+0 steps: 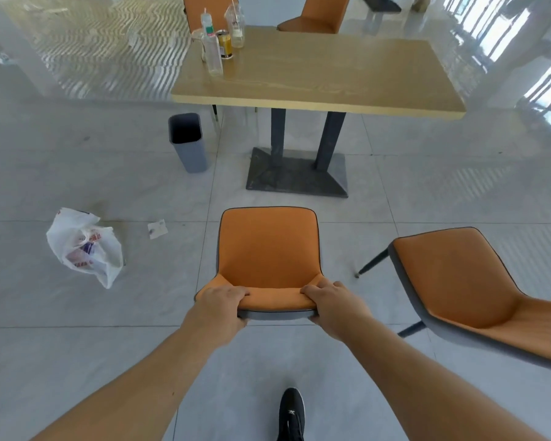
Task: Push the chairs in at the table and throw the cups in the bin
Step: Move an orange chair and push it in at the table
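Orange chair (pixel 269 249) faces the table (pixel 315 78), backrest gripped by both hands' fingers (pixel 236 292).

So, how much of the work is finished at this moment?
Little looks done. In hand: the left hand and right hand grip the backrest of the near chair, which stands clear of the table. Left: the second chair beside it, and the cups on the table, with the bin apparently empty.

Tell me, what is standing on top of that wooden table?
On the table, at its far left corner, stand a clear bottle, a can and plastic cups. What lies behind that cluster is covered; the exact number of cups cannot be told.
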`<state>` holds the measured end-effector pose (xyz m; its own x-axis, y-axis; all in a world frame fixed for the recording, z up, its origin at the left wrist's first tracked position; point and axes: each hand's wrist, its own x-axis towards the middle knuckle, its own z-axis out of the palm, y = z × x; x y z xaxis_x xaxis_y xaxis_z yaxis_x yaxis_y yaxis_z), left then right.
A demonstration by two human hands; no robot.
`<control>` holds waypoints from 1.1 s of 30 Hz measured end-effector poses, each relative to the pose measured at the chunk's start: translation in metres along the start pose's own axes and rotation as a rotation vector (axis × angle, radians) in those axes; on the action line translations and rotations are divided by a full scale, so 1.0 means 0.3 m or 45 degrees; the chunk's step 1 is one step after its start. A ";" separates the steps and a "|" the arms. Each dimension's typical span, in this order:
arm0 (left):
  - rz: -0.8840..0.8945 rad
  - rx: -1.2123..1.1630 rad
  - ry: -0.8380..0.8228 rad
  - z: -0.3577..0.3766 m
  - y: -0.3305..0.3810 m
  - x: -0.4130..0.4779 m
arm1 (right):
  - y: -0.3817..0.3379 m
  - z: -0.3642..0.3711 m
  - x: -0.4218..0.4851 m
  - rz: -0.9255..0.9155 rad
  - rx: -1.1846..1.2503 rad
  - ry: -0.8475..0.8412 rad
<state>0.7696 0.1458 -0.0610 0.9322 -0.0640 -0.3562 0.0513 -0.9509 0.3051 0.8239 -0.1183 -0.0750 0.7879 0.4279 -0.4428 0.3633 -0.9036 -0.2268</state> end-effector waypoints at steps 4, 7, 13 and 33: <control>-0.016 0.027 0.017 -0.079 -0.006 0.199 | 0.058 -0.085 0.188 -0.005 0.009 0.045; -0.017 0.055 0.019 -0.133 -0.034 0.344 | 0.092 -0.144 0.327 -0.001 0.017 0.074; -0.010 0.083 0.030 -0.259 -0.108 0.644 | 0.133 -0.281 0.604 0.011 0.038 0.106; 0.099 0.154 0.039 -0.563 -0.251 1.385 | 0.241 -0.647 1.279 0.240 0.018 0.047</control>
<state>1.2134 0.2419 -0.0828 0.9422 -0.1317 -0.3080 -0.0637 -0.9731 0.2215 1.2488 -0.0229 -0.0929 0.8591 0.2499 -0.4466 0.2008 -0.9673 -0.1550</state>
